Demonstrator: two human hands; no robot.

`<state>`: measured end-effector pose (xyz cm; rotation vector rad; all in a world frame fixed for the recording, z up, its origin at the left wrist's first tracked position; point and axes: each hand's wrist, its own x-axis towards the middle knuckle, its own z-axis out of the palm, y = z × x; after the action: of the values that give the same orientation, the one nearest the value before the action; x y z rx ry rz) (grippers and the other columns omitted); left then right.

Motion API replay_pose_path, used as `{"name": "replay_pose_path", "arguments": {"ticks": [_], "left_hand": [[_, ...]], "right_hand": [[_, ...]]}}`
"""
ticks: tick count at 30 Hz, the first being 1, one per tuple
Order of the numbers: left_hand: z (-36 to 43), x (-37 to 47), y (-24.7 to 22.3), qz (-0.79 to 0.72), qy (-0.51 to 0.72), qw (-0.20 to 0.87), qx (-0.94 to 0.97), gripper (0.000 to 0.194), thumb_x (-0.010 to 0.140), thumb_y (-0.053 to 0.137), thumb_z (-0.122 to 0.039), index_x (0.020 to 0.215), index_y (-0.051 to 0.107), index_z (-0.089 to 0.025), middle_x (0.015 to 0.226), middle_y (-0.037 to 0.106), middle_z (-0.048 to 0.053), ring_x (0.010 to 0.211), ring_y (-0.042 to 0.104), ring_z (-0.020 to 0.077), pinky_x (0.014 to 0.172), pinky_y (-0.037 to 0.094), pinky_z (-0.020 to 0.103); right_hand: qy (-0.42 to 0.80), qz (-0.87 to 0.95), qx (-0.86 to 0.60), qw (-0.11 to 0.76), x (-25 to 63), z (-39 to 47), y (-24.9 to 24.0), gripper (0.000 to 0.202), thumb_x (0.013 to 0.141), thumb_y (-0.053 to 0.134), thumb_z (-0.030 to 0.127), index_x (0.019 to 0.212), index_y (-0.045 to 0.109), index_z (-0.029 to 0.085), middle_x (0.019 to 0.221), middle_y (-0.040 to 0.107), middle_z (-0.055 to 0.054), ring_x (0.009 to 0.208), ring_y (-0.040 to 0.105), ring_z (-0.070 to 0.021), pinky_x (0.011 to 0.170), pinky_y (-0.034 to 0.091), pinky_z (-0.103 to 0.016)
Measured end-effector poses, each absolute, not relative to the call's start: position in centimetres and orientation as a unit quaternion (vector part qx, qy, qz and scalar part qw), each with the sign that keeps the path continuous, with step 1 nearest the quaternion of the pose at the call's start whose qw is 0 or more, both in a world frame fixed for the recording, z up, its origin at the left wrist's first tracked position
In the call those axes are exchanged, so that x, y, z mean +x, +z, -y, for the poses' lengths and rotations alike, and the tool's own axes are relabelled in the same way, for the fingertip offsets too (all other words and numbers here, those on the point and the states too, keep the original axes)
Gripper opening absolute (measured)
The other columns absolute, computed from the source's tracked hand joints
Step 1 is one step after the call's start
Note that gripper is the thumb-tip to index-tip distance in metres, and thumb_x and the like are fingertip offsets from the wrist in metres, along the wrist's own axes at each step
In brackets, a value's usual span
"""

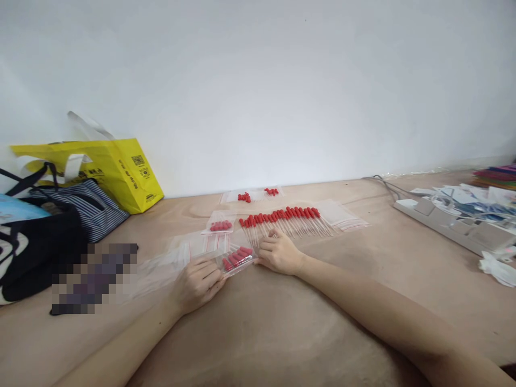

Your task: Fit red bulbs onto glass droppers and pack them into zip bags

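Note:
My left hand (200, 282) grips the left end of a small clear plastic bag (237, 259) that has several red-tipped sticks inside. At the bag's right end, my right hand (279, 252) pinches its edge with curled fingers. Just beyond my hands lies a long row of red-tipped sticks (282, 216), their pale stems pointing toward me. A filled bag with red tips (221, 226) rests behind my left hand. Flat clear bags (177, 251) are spread out left of it.
Near the wall are small red pieces (244, 198) on clear plastic. A yellow bag (121, 172), a striped bag (94, 207) and a black bag (44, 247) stand at left. On the right are a white power strip (447, 223) and cables.

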<state>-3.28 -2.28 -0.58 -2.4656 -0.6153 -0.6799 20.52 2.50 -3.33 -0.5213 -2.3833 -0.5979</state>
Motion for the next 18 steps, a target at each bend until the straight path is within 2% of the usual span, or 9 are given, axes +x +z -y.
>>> {"name": "replay_pose_path", "arguments": {"ticks": [3, 6, 10, 14, 16, 18], "left_hand": [[2.4, -3.3, -0.7, 0.265, -0.256, 0.234, -0.9, 0.017, 0.083, 0.044, -0.021, 0.076, 0.059, -0.018, 0.067, 0.058, 0.001, 0.056, 0.053, 0.0101, 0.054, 0.044, 0.021], [2.6, -2.9, -0.8, 0.292, -0.271, 0.164, -0.902, 0.018, 0.084, 0.042, -0.021, 0.091, 0.059, -0.021, 0.082, 0.059, 0.003, 0.055, 0.054, 0.0076, 0.053, 0.045, 0.019], [3.2, -2.2, 0.0, 0.354, -0.293, -0.006, -0.888, 0.018, 0.085, 0.039, -0.021, 0.084, 0.056, -0.021, 0.091, 0.061, 0.005, 0.076, 0.061, 0.0132, 0.065, 0.05, 0.024], [3.9, -2.2, 1.9, 0.447, -0.342, -0.256, -0.786, 0.019, 0.084, 0.041, -0.036, 0.083, 0.051, -0.019, 0.106, 0.059, 0.007, 0.067, 0.064, 0.0136, 0.059, 0.054, 0.025], [4.0, -2.5, 3.0, 0.448, -0.377, -0.345, -0.733, 0.023, 0.08, 0.048, -0.041, 0.083, 0.052, -0.019, 0.106, 0.06, 0.007, 0.075, 0.064, 0.0171, 0.067, 0.054, 0.03], [3.7, -3.0, 4.1, 0.43, -0.42, -0.398, -0.693, 0.024, 0.076, 0.055, -0.042, 0.078, 0.054, -0.018, 0.098, 0.063, 0.006, 0.08, 0.064, 0.0201, 0.073, 0.053, 0.034]], "right_hand": [[-0.187, 0.912, -0.201, 0.305, 20.9, -1.9, -3.4, 0.023, 0.085, 0.042, 0.022, 0.069, 0.057, 0.017, 0.065, 0.057, 0.0, 0.069, 0.045, -0.0125, 0.071, 0.025, -0.031], [-0.155, 0.923, -0.187, 0.297, 21.6, -1.0, -3.3, 0.02, 0.084, 0.04, 0.018, 0.076, 0.059, 0.018, 0.072, 0.059, -0.001, 0.069, 0.046, -0.0122, 0.069, 0.027, -0.029], [-0.105, 0.928, -0.195, 0.3, 22.7, -0.1, -3.3, 0.021, 0.086, 0.037, 0.02, 0.088, 0.058, 0.018, 0.085, 0.059, -0.004, 0.07, 0.049, -0.0115, 0.066, 0.031, -0.027], [-0.076, 0.929, -0.209, 0.296, 23.7, 0.2, -3.5, 0.021, 0.086, 0.037, 0.02, 0.092, 0.057, 0.017, 0.088, 0.057, -0.006, 0.073, 0.049, -0.0126, 0.067, 0.034, -0.027], [-0.07, 0.927, -0.213, 0.301, 24.1, 0.2, -3.6, 0.02, 0.085, 0.039, 0.02, 0.092, 0.057, 0.017, 0.088, 0.057, -0.006, 0.073, 0.049, -0.0129, 0.067, 0.035, -0.027], [-0.062, 0.925, -0.218, 0.306, 24.3, 0.2, -3.7, 0.018, 0.084, 0.04, 0.02, 0.091, 0.057, 0.017, 0.089, 0.057, -0.006, 0.074, 0.049, -0.0129, 0.068, 0.036, -0.027]]}}
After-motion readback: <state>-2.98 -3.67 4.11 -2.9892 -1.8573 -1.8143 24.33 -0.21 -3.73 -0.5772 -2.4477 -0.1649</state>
